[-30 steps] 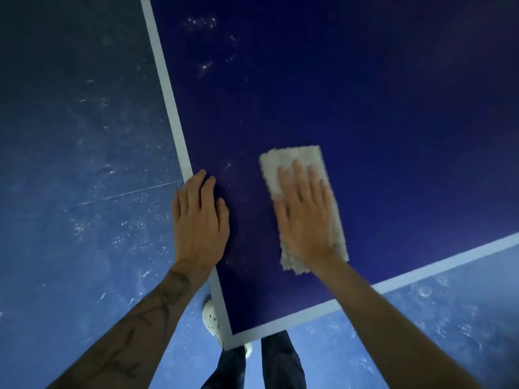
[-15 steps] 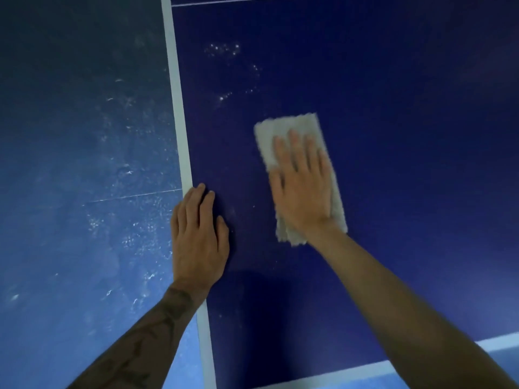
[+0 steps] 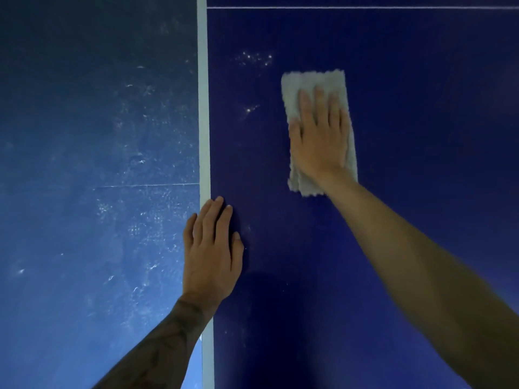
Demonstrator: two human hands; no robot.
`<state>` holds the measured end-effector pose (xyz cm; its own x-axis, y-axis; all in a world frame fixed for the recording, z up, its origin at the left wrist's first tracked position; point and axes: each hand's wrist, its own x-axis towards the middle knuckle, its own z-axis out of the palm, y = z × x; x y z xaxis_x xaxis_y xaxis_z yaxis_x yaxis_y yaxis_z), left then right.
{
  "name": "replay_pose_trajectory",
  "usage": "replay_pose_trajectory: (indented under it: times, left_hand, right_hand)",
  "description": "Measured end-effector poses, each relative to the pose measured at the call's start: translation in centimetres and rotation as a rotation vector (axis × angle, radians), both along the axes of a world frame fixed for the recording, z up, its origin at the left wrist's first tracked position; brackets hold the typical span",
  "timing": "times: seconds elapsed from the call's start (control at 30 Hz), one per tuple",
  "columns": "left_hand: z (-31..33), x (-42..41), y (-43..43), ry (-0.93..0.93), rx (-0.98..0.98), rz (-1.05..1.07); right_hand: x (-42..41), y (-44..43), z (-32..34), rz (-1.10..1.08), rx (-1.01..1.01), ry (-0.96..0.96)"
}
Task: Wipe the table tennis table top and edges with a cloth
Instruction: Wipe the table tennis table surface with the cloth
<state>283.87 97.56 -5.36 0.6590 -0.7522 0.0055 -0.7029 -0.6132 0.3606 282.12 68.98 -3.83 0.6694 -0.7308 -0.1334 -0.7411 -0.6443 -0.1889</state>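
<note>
Head view. The dark blue table tennis table [image 3: 407,136] fills the right and centre of the frame. Its left side is marked by a white edge band [image 3: 203,108] that runs from top to bottom. A thin white line [image 3: 365,7] crosses the table top near the upper border and meets the band at a right angle. Left of the band lies a lighter blue floor [image 3: 84,164], scuffed and flecked with pale marks.

The cloth [image 3: 314,80], pale, folded into an upright rectangle with ragged edges, lies flat on the table top to the right of the edge band and apart from it. The right hand [image 3: 320,141] rests palm down on the cloth. Its fingers [image 3: 318,102] are straight and close together, pressing the cloth against the surface rather than gripping it. The cloth shows beyond the fingertips, along both sides of the hand and below the wrist. The bare right forearm [image 3: 421,262] extends from the lower right corner.

The left hand [image 3: 212,254] lies flat at the table's left side, nearer the camera than the cloth. Its fingers [image 3: 216,217] are straight, holding nothing, and they overlap the white band. The thumb lies on the blue top. The left forearm [image 3: 157,352] bears dark tattoo markings.

A cluster of white specks [image 3: 254,58] sits on the table top just beyond the cloth's far left corner. A few more specks [image 3: 250,110] lie between the cloth and the band.
</note>
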Motion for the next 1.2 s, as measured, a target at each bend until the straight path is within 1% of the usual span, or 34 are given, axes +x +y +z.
replay_pose_trajectory:
  times: [0.07,0.1,0.2,0.27,0.3,0.37,0.47,0.5,0.53,0.57,0.63,0.67,0.7,0.77,0.83,0.9,0.93,1.0,1.07,1.13,1.2]
  left_hand:
    - [-0.2,0.1,0.1,0.008,0.004,-0.003]
    - [-0.3,0.1,0.1,0.007,0.004,-0.003]
    - [-0.3,0.2,0.1,0.005,-0.013,-0.009]
    - [-0.3,0.1,0.0,0.012,-0.017,-0.009]
    - [-0.3,0.2,0.0,0.015,-0.015,-0.006]
    - [-0.3,0.2,0.1,0.018,-0.011,-0.005]
    - [-0.4,0.2,0.1,0.018,-0.008,-0.008]
    - [-0.4,0.2,0.2,0.019,-0.007,-0.01]
    - [-0.4,0.2,0.2,0.02,-0.006,-0.009]
    - [-0.5,0.2,0.1,0.02,-0.003,-0.01]
    - [-0.4,0.2,0.1,0.022,0.003,-0.013]
    - [-0.3,0.2,0.1,0.022,0.0,-0.011]
    - [-0.3,0.2,0.1,0.022,-0.004,-0.008]
    - [-0.4,0.2,0.1,0.019,-0.011,-0.009]
    - [-0.5,0.2,0.1,0.018,-0.013,-0.011]
    - [-0.6,0.3,0.2,0.019,-0.009,-0.008]
    - [-0.6,0.2,0.2,0.02,-0.007,-0.008]
    - [-0.6,0.2,0.1,0.018,-0.01,-0.01]
    - [-0.6,0.2,0.2,0.012,-0.015,-0.016]
    - [-0.5,0.2,0.2,0.009,-0.013,-0.015]
    - [-0.3,0.2,0.1,0.012,-0.017,-0.011]
  right_hand:
    - [3.4,-0.5,0.2,-0.05,0.005,-0.009]
    - [4.6,0.2,0.3,-0.013,0.011,-0.008]
    - [3.9,3.1,0.1,0.245,0.019,-0.005]
    - [1.9,3.1,0.0,0.341,0.014,-0.005]
    - [1.5,2.2,0.0,0.334,0.013,-0.007]
    - [2.4,-0.3,0.0,0.233,0.002,-0.005]
    - [7.2,-3.1,0.0,0.02,-0.003,-0.023]
    - [8.6,-3.0,0.1,-0.014,0.003,-0.027]
    - [9.6,-2.4,0.3,0.0,0.007,-0.03]
    - [10.0,-1.6,0.3,0.063,0.015,-0.03]
    - [8.4,-0.3,0.1,0.246,0.01,-0.017]
    - [7.3,-0.4,0.0,0.308,-0.002,-0.011]
    - [6.3,-1.0,0.1,0.315,-0.004,-0.004]
    - [6.3,-3.6,0.3,0.198,-0.001,-0.002]
    - [8.2,-6.1,0.4,0.057,0.007,0.007]
    - [10.7,-6.9,0.3,-0.004,0.015,-0.007]
    - [11.6,-6.5,0.3,0.001,0.013,-0.019]
    - [12.2,-4.6,0.2,0.096,0.022,-0.03]
    - [10.4,-1.6,0.0,0.259,0.034,-0.042]
    - [6.5,1.6,0.1,0.399,0.017,-0.035]
    - [1.4,3.9,0.0,0.45,-0.01,-0.02]
